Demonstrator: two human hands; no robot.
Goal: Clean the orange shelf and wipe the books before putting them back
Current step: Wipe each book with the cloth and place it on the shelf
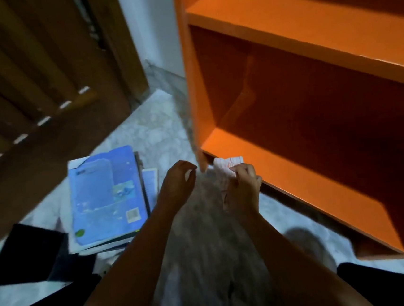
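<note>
Beside orange shelf (287,25), right hand (245,188) pinches cloth (227,165).

The shelf (306,19) runs off the top and right edges. Left of it, the books (106,194) are blurred, print unreadable, lower ones mostly hidden.

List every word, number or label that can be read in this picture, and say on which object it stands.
No text here can be read.
On the top blue book: a pale title block and a barcode patch, both too blurred to read.
On the cloth held by the right hand: reddish marks, too blurred to tell whether they are letters.
On the orange shelf: no text visible.
</note>
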